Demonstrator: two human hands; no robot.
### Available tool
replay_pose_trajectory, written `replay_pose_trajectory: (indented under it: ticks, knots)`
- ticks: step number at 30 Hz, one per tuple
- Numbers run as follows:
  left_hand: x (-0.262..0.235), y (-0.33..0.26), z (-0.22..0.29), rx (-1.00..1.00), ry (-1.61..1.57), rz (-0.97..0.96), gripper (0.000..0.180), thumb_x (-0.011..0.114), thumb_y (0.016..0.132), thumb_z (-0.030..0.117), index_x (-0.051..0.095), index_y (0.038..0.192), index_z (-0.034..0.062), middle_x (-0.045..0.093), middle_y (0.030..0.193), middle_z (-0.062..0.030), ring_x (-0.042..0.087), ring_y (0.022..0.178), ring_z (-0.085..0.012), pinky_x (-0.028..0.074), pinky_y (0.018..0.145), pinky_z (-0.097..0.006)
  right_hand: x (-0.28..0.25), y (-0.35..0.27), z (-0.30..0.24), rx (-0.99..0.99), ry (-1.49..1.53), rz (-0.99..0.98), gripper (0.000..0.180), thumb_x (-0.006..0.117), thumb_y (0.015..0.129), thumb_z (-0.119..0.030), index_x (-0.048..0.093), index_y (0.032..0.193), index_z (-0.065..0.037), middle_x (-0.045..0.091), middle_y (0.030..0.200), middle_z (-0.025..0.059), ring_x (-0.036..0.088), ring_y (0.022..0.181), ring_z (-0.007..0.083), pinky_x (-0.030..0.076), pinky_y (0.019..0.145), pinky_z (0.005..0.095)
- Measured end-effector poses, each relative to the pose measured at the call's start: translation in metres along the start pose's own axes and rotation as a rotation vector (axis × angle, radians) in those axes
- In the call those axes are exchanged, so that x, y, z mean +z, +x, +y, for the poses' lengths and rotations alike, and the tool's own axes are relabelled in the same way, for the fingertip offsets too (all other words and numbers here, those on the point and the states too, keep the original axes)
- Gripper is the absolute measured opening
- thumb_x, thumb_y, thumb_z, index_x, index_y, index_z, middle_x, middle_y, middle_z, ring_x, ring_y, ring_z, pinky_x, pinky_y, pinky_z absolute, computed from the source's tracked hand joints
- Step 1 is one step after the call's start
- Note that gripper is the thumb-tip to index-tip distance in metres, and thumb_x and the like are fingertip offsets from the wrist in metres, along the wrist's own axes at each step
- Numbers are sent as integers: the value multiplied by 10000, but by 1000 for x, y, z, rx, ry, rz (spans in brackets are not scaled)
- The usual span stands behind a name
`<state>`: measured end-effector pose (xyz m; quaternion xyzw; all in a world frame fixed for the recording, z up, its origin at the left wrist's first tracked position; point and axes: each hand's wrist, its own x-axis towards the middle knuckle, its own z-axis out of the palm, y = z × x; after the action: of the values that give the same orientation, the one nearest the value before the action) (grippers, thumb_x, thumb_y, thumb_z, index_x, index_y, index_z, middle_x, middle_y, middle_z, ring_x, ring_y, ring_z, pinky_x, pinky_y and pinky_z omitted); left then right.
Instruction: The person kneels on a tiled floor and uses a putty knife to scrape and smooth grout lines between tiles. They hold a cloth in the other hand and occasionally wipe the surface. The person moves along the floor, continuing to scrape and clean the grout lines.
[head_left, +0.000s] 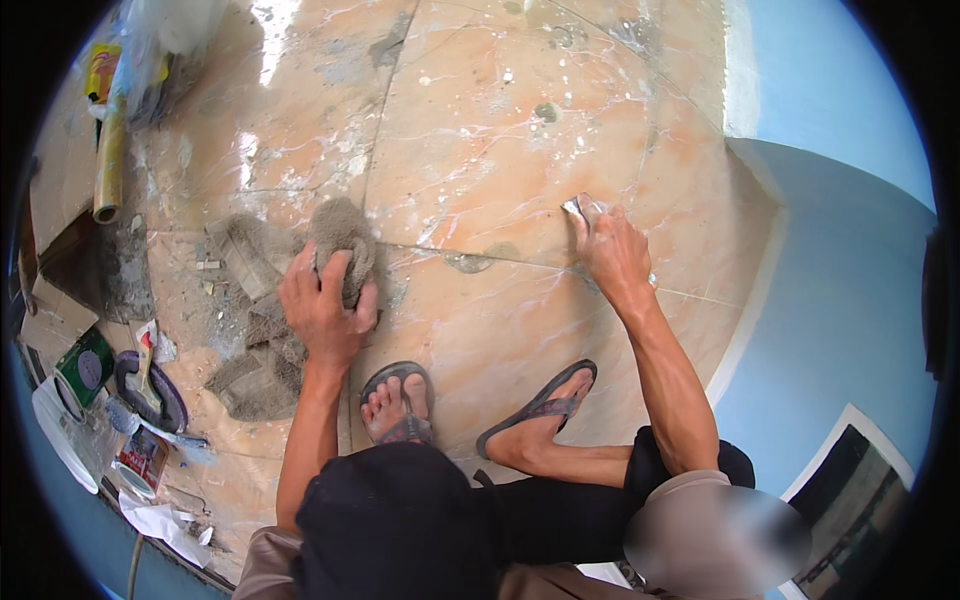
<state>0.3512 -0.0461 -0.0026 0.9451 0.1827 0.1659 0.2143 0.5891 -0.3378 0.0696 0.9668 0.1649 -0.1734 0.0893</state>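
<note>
Spreading across the view, the glossy marbled orange floor tiles point(500, 120) carry paint flecks and grey dust. The left hand point(325, 305) closes on a rough grey rag point(340, 235) pressed to the tile; the right hand point(612, 250) pinches a small flat metal scraper point(577, 208) at a grout line.

Two hands: left point(325, 305), right point(612, 250). One grey rag point(340, 235), one scraper point(578, 208), two sandals point(398, 400), one paintbrush point(145, 365), one roll point(108, 165).
</note>
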Motion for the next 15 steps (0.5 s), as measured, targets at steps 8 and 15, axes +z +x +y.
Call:
replay_pose_trajectory:
  ticks: [8, 15]
  knots:
    - [3, 0, -2, 22, 5, 7, 508, 801, 751, 234, 668, 1231, 131, 612, 1343, -225, 587, 1214, -420, 438, 1013, -513, -16, 27, 7, -23, -8, 21, 402, 527, 1077, -418, 718, 1174, -77, 701, 926, 294, 710, 786, 487, 584, 733, 548]
    - [8, -2, -1, 31, 7, 24, 511, 789, 746, 222, 666, 1234, 130, 625, 1322, -227, 597, 1199, -421, 444, 1001, -511, -17, 39, -2, 11, -23, -2, 445, 539, 1071, -424, 670, 1354, -106, 666, 1033, 292, 718, 801, 476, 588, 699, 547]
